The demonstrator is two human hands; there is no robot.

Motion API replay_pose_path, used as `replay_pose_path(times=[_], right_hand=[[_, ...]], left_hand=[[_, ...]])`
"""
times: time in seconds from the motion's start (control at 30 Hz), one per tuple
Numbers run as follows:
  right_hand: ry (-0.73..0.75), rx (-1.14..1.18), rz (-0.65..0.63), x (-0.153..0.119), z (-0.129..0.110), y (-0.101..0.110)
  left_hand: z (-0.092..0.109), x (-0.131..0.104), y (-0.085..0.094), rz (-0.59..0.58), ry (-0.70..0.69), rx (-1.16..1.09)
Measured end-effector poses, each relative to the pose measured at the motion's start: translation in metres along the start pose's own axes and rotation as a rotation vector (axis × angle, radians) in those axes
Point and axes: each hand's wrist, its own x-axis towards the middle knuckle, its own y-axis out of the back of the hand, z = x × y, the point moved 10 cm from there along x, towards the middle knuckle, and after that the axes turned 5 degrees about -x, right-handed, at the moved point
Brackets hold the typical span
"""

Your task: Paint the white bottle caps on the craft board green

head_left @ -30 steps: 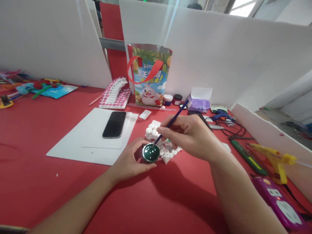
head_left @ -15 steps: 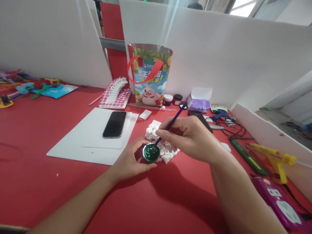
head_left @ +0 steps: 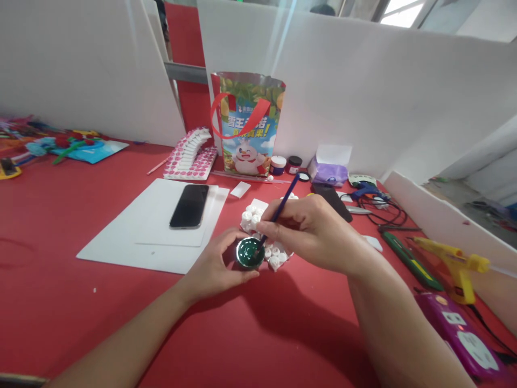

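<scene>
Above the red table, my left hand curls round a small jar of dark green paint, its opening tipped toward me. My right hand pinches a blue-handled paintbrush like a pen. The brush tip is down inside the jar, at the right side of the paint. Behind the jar and under my right hand lie white rosette-shaped pieces, several of them clustered together. My right hand covers part of this cluster.
A black phone lies on white sheets at left. A colourful bag stands at the back, with lidded jars beside it. On the right are a green cutter, a yellow glue gun and a purple power strip.
The brush tip has moved a little right and down within the paint jar. The brush handle's top has swung left. My left hand and the jar have stayed in place.
</scene>
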Motion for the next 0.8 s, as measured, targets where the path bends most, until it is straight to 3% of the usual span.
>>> replay_pose_path(times=[0.8], right_hand=[[-0.025,0.061,-0.008,-0.0007,0.0004,-0.0009]], left_hand=[[0.0005,0.0006,0.0,-0.005,0.003,0.012]])
